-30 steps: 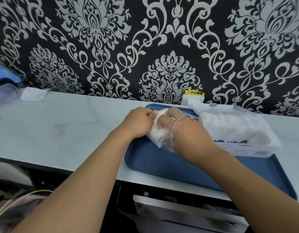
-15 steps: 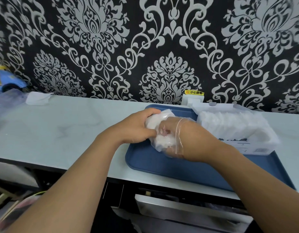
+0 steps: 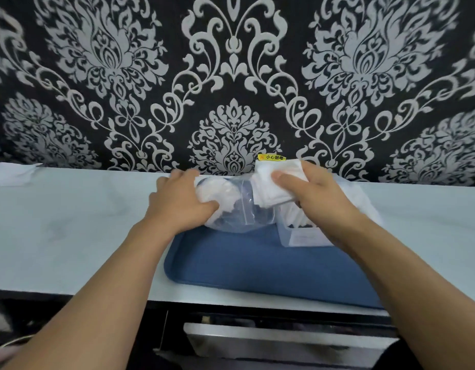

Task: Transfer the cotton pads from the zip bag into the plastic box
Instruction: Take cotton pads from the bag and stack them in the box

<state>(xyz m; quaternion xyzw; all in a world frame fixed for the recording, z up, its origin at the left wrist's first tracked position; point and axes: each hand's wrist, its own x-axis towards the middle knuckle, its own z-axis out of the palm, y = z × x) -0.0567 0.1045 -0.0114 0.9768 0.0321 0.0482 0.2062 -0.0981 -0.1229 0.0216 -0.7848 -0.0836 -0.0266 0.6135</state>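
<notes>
1. Two bare hands are at work over one blue tray [image 3: 257, 263], which lies on a pale countertop [image 3: 84, 222] against one black-and-silver patterned wall [image 3: 231, 76].
2. One clear zip bag [image 3: 239, 209] sits at the tray's far edge. It is crumpled and see-through, with its zip strip showing as a pale band near the middle, and white pads bunched in its left end.
3. The left hand [image 3: 177, 201] grips that left end, fingers curled over the top and thumb tucked under the bulge of pads.
4. The right hand [image 3: 311, 190] holds one stack of cotton pads [image 3: 271, 182] clear of the bag's mouth, thumb laid across the near face and fingers wrapped behind. The pads are white, flat and thin, pressed edge to edge; I cannot count them, as the edges blur together.
5. One clear plastic box [image 3: 303, 236] stands on the tray just right of the bag, beneath the right hand and wrist. More white pads show inside it, along with a pale label on its near wall.
6. One yellow sticker [image 3: 272, 157] with dark characters sits just behind the held stack.
7. One white tissue-like sheet [image 3: 15, 173] lies well apart at the countertop's far left.
</notes>
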